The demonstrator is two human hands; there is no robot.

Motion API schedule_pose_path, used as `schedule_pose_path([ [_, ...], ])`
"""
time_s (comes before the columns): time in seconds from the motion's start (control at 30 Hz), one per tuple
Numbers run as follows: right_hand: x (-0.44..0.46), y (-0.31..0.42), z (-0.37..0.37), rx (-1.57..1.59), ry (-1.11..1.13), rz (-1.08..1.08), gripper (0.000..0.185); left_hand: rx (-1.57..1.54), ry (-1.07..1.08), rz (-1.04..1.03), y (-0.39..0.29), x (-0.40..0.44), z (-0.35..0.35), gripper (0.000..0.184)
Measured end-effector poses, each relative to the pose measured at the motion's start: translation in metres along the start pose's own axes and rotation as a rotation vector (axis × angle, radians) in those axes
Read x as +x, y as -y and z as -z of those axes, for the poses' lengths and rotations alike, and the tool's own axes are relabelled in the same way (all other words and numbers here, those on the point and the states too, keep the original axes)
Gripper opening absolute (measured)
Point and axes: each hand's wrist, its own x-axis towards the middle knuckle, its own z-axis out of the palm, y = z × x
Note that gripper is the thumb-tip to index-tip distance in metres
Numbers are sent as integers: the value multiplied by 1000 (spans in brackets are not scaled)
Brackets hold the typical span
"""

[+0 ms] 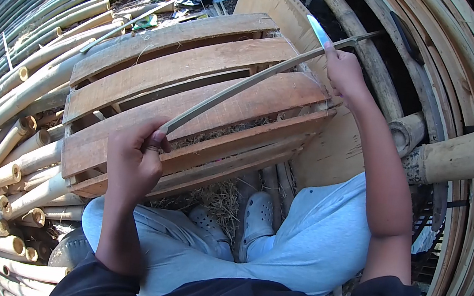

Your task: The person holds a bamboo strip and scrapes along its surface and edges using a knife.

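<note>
My left hand (137,160) is closed around the near end of a long, narrow bamboo strip (234,90). The strip slants up and to the right above a slatted wooden crate (200,68). At its far part, my right hand (346,73) is closed on a knife whose shiny blade (319,31) points up and left. The knife's handle is hidden in my fingers. The blade crosses close to the strip; whether its edge touches it I cannot tell.
Stacked bamboo poles (32,146) fill the left side. A plywood sheet (284,7) leans behind the crate. Long split bamboo lengths (454,263) and a thick bamboo pole (465,153) lie on the right. Straw (216,200) covers ground near my clogs (258,219).
</note>
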Motion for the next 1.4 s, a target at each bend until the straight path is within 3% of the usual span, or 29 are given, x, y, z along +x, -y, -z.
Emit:
schedule_pose_path([
  [0.1,-5,-6,-19,-66,-97,139,49,17,5,-13,-1,0,0,25],
  [0.27,-26,5,-28,-171,59,307,56,-14,-13,31,3,3,-1,26],
  [0.3,-15,1,-19,-169,60,302,56,-12,-7,32,2,2,-1,26],
  [0.37,-10,8,-3,-89,-56,37,57,-2,1,12,-1,0,-1,27],
  [0.43,-13,9,-8,-78,-66,16,57,7,0,17,-2,0,-1,27],
  [0.6,-64,19,-52,-170,90,353,57,30,-4,6,1,3,-2,27],
  [0.83,-13,12,-6,-239,-113,114,51,29,-14,-25,1,-2,-3,26],
  [0.9,-24,11,-16,-345,-180,231,51,36,-11,-43,2,-2,-3,25],
  [1.03,-11,6,-1,-303,-71,173,53,50,-19,-28,-1,0,-2,29],
  [1.1,4,3,13,-189,23,22,53,47,-21,-25,-2,-1,-1,29],
  [1.27,-15,10,-6,-231,6,126,49,58,-59,-77,2,-2,-4,31],
  [1.37,-19,22,11,-121,163,20,49,80,-44,-82,2,-1,-2,33],
  [1.4,-6,16,14,-196,93,34,48,81,-46,-79,0,-2,-2,33],
])
